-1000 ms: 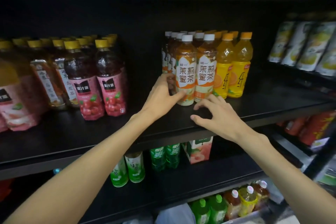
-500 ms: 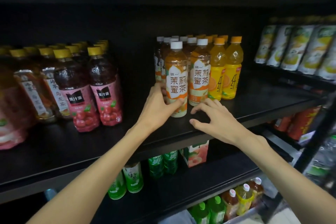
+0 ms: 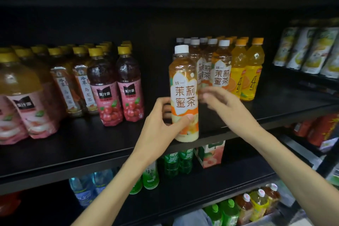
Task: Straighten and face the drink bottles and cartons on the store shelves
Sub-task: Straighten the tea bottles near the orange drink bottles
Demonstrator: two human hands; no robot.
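Observation:
My left hand (image 3: 161, 124) grips a white-capped jasmine honey tea bottle (image 3: 184, 93) around its lower half. That bottle stands at the front edge of the black middle shelf (image 3: 91, 150), label facing me. My right hand (image 3: 222, 104) reaches past it with fingers spread and loosely bent, its blurred fingertips at the lower label of the tea bottles (image 3: 221, 68) in the row behind; whether they touch is unclear. Two orange juice bottles (image 3: 246, 71) stand right of that row.
Red cherry drink bottles (image 3: 117, 86), brown tea bottles and pink large bottles (image 3: 22, 108) fill the shelf's left. Pouches (image 3: 310, 49) hang at the far right. Below are green tea bottles (image 3: 176, 163), a peach carton (image 3: 211, 154) and water bottles (image 3: 88, 185).
My left hand has pulled the front tea bottle forward to the shelf edge. My right hand has risen from the shelf surface toward the bottles behind. The view has moved closer.

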